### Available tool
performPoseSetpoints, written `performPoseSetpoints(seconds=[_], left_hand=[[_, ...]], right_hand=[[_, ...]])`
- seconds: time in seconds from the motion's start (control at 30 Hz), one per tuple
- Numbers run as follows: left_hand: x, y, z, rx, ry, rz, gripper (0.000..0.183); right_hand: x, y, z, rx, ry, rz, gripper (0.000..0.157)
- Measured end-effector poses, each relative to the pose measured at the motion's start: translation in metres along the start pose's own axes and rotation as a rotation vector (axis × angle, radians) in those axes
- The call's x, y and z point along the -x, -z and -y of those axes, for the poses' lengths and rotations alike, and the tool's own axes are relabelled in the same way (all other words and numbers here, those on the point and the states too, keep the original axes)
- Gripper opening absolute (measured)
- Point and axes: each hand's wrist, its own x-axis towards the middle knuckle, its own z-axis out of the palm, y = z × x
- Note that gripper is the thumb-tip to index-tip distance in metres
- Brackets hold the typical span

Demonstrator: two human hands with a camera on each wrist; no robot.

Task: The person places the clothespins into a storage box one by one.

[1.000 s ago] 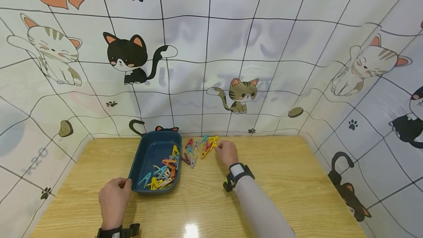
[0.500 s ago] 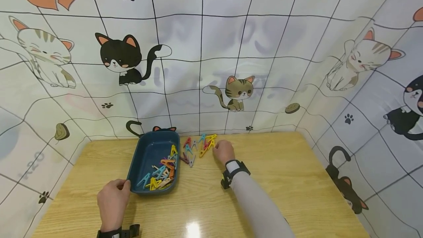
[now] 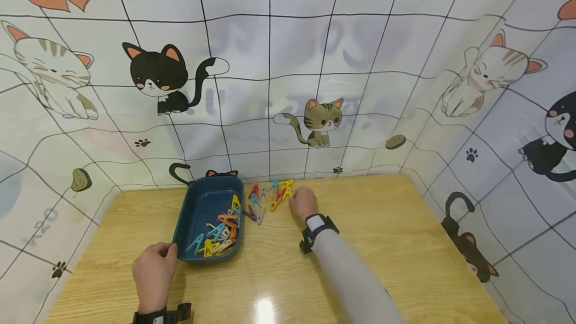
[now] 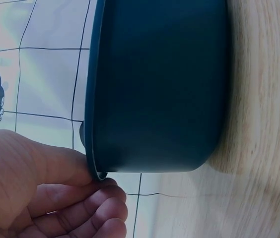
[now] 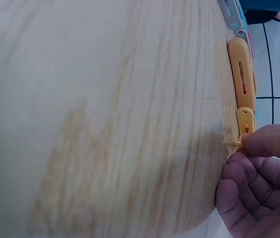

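A dark blue plastic bin (image 3: 194,214) stands on the table with several coloured clothespins (image 3: 219,234) heaped at its near right. My left hand (image 3: 154,278) holds its near left corner; in the left wrist view, thumb and curled fingers pinch the bin's rim (image 4: 93,134). My right hand (image 3: 304,203) is at the right end of a loose clothespin group beyond the bin's right side. In the right wrist view, its thumb and forefinger pinch the end of a yellow clothespin (image 5: 246,119), low over the wood. A larger orange-yellow clothespin (image 5: 240,67) lies just past it.
Loose red, blue, grey, brown and yellow clothespins (image 3: 254,200) lie between the bin and my right hand. A cat-printed sheet (image 3: 252,99) hangs behind the table's far edge and along the sides. The wooden table (image 3: 369,234) extends to the right.
The head view has turned slightly right. My left hand stays on the bin's rim, and my right hand stays at the yellow clothespin with almost no movement.
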Motion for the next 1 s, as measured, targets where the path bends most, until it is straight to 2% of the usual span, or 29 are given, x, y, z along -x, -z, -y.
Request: performPoseSetpoints(seconds=[0.13, 0.27, 0.4, 0.73, 0.87, 1.0], left_hand=[[0.001, -0.002, 0.000, 0.006, -0.012, -0.013, 0.017], [0.001, -0.002, -0.001, 0.012, -0.035, -0.031, 0.016], [0.001, -0.001, 0.000, 0.014, -0.037, -0.030, 0.015], [0.002, -0.001, 0.001, -0.001, -0.021, -0.018, 0.016], [0.001, -0.001, 0.001, 0.000, -0.027, -0.018, 0.017], [0.001, -0.001, 0.002, 0.004, -0.036, -0.019, 0.017]], right_hand=[[0.001, 0.004, -0.003, -0.029, -0.021, 0.006, 0.028], [0.005, 0.008, -0.004, -0.079, -0.053, 0.005, 0.022], [0.012, 0.012, 0.002, -0.148, -0.052, -0.015, 0.014], [0.027, 0.018, 0.037, -0.259, 0.069, -0.027, 0.010], [0.031, 0.018, 0.055, -0.296, 0.108, -0.002, 0.010], [0.034, 0.013, 0.069, -0.301, 0.183, 0.015, 0.013]])
